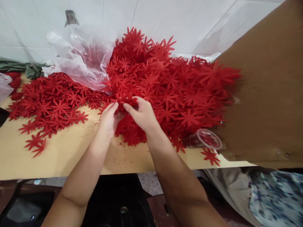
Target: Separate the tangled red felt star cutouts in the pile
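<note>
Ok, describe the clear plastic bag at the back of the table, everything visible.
The clear plastic bag is thin, crinkled and glossy, lying slumped against the white tiled wall. Its open mouth faces right, red flower cutouts showing through the film. It rests on the flat layer of cutouts and touches the big heap. Neither hand touches it.

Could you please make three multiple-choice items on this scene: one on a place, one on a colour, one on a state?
1. Where does the clear plastic bag lie?
A. behind the left part of the flower pile
B. under the table
C. in the cardboard box

2. What colour are the flower cutouts?
A. blue
B. red
C. yellow

3. What are both hands doing?
A. resting flat on bare table
B. lifting the clear cup
C. pinching cutouts at the pile's front

Answers: 1 A, the bag sits by the wall; 2 B, all are red; 3 C, the left hand and right hand meet fingertips on the cutouts.
</note>
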Tool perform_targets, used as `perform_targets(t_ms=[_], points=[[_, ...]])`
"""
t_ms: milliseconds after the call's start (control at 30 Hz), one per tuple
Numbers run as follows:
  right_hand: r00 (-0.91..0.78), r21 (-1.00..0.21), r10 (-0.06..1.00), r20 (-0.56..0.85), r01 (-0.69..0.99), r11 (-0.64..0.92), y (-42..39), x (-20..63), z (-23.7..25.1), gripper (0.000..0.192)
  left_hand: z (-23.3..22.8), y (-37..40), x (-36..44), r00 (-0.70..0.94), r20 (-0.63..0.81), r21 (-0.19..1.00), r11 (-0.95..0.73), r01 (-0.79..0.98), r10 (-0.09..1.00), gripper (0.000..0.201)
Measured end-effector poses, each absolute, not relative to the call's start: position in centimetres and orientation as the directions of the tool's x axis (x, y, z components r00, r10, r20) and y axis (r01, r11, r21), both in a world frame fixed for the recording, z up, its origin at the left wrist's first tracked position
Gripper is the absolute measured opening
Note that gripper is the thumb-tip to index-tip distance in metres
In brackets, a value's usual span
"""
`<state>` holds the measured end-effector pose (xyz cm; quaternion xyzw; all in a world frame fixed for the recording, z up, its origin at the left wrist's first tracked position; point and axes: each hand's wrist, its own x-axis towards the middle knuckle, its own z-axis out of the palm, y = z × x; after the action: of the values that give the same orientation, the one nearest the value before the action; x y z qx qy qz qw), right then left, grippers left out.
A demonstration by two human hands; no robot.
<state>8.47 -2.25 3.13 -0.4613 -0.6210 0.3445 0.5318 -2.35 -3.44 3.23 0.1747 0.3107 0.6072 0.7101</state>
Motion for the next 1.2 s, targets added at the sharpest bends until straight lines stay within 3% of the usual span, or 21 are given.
perform_targets(t_ms=[167, 400, 567, 700, 967, 1200], points=[[-0.031, -0.964, 0.972, 0.231, 0.125, 0.233, -1.5, 8.7, 3.7, 0.039, 2.8, -3.2, -2.7, 0.019, -0.251, 0.652, 0.183, -0.736, 0.968, 0.01], [-0.054, -0.949, 0.955, 0.293, 0.108, 0.297, -1.4, 8.2, 3.8, 0.015, 3.4, -3.7, -2.6, 0.073, -0.093, 0.681, 0.117, -0.723, 0.993, 0.027], [0.123, -0.939, 0.933, 0.337, 0.111, 0.325, -0.9, 8.1, 3.1, 0.011, 2.7, -3.1, -2.7, -0.05, -0.182, 0.698, 0.093, -0.71, 0.982, 0.02], [0.178, -0.936, 0.919, 0.352, 0.065, 0.346, -0.5, 8.6, 3.0, 0.019, 1.9, -2.6, -2.9, -0.124, -0.253, 0.676, 0.083, -0.733, 0.959, 0.017], [0.145, -0.927, 0.923, 0.357, 0.173, 0.332, 0.3, 9.0, 3.8, 0.047, 2.7, -3.0, -2.9, -0.029, -0.19, 0.735, 0.123, -0.667, 0.981, 0.025], [-0.02, -0.944, 0.95, 0.31, 0.107, 0.311, -0.2, 8.3, 4.0, 0.033, 1.9, -2.8, -2.7, 0.025, -0.063, 0.772, 0.065, -0.632, 0.998, 0.031]])
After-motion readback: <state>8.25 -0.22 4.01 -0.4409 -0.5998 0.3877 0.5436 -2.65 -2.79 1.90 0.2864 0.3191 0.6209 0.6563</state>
